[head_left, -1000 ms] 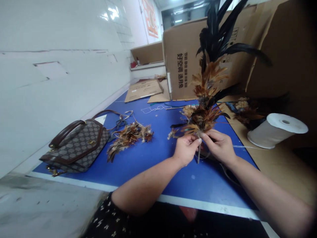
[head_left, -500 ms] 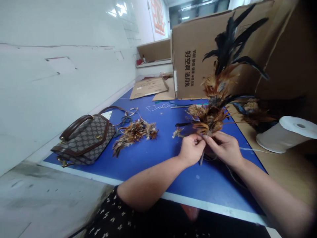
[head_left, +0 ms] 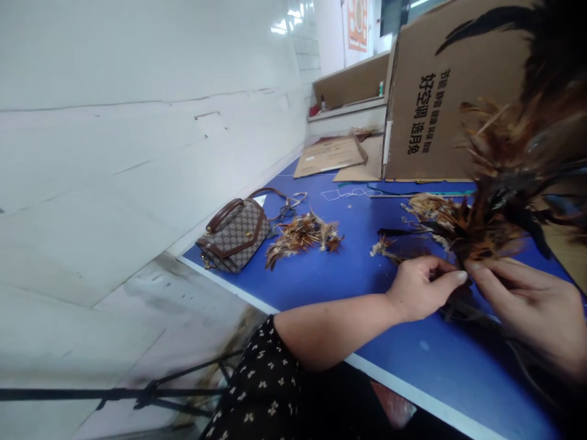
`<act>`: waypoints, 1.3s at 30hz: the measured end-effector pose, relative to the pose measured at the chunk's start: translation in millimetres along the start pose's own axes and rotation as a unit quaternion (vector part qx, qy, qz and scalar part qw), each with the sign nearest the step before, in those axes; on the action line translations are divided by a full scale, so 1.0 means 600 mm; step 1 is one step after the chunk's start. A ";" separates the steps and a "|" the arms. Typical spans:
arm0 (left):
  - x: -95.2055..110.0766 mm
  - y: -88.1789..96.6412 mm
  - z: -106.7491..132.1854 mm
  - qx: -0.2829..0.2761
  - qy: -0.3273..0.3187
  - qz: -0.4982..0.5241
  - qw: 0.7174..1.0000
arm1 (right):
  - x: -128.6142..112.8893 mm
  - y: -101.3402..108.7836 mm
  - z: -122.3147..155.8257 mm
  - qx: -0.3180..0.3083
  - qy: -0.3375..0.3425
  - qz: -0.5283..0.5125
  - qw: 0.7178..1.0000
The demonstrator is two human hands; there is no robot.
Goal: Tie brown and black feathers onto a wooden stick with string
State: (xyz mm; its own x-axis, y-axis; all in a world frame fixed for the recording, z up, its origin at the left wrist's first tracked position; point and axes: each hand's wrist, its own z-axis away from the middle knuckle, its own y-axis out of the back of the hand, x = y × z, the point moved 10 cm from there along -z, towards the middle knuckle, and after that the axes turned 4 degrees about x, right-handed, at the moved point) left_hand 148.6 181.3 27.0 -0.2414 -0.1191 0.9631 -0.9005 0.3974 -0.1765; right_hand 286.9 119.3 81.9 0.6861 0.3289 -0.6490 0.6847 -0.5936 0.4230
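Observation:
A tall bundle of brown, orange and black feathers (head_left: 488, 229) stands upright at the right, its dark upper plumes partly cut off by the picture's edge. My left hand (head_left: 424, 287) pinches at its base with thumb and forefinger. From the other side my right hand (head_left: 532, 302) grips the same base, thumb and fingers closed. The exact spot between the fingertips is partly hidden. Just left of the bundle lie tan feathers (head_left: 428, 208) and a small pale tuft (head_left: 381, 246). A loose pile of brown feathers (head_left: 302, 235) rests farther left.
A patterned handbag (head_left: 238, 235) sits on the blue table (head_left: 316, 284) near the wall. Behind stands a large cardboard box (head_left: 424, 137), with flat cardboard (head_left: 331, 154) beside it. White string (head_left: 348, 194) lies on the tabletop. Black tripod legs (head_left: 147, 394) show below left.
My view has swung left, so the hands, bundle and table things appear farther right. The white spool has left the picture. Both hands still hold the bundle's base.

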 end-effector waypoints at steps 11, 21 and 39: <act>-0.012 -0.029 0.011 -0.146 0.185 0.200 0.951 | 0.014 -0.017 0.002 -0.082 -0.092 -0.153 0.981; 0.010 -0.050 0.028 -0.138 0.179 0.232 0.946 | 0.008 -0.018 0.005 -0.081 -0.104 -0.222 0.966; 0.012 -0.021 0.025 0.004 0.098 0.189 0.977 | -0.031 -0.009 0.009 0.039 -0.109 -0.145 0.983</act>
State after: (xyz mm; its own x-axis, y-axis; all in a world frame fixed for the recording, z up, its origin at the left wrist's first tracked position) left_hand 152.6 161.5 33.4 -0.4836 0.2119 0.8493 -0.7640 0.3714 -0.5276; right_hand 269.0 112.3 88.3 0.3906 0.3322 -0.8585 0.8167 -0.5553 0.1568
